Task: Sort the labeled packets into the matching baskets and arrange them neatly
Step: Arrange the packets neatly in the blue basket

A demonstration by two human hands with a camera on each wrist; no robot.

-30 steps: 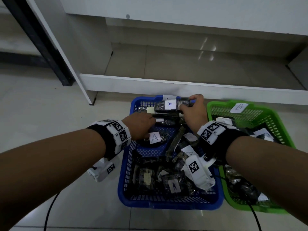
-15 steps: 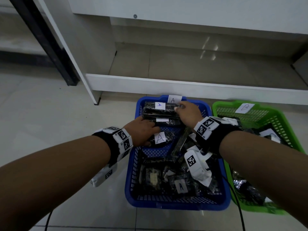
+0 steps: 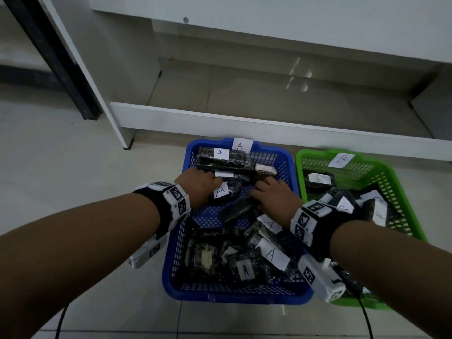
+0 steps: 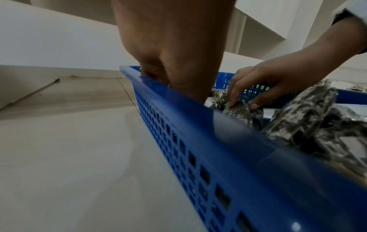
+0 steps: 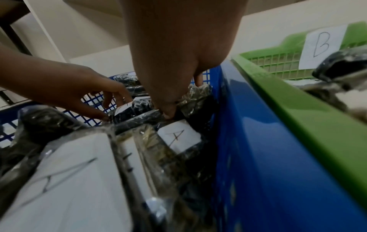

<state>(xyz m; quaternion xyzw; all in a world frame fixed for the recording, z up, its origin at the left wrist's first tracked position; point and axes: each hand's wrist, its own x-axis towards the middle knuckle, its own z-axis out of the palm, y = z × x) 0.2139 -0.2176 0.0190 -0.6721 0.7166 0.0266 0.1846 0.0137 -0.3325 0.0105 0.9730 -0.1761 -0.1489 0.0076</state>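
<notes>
Tiled floor [image 3: 73, 167], blue basket [image 3: 176, 241]: right hand [image 3: 274, 199] fingers [image 5: 168, 113] pinching a dark packet [image 5: 139, 119], left hand [image 3: 198, 187] fingers hidden, grip untellable.

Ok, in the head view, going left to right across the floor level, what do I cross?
Left hand → right hand → far right wall of the blue basket → green basket with its B label.
</notes>
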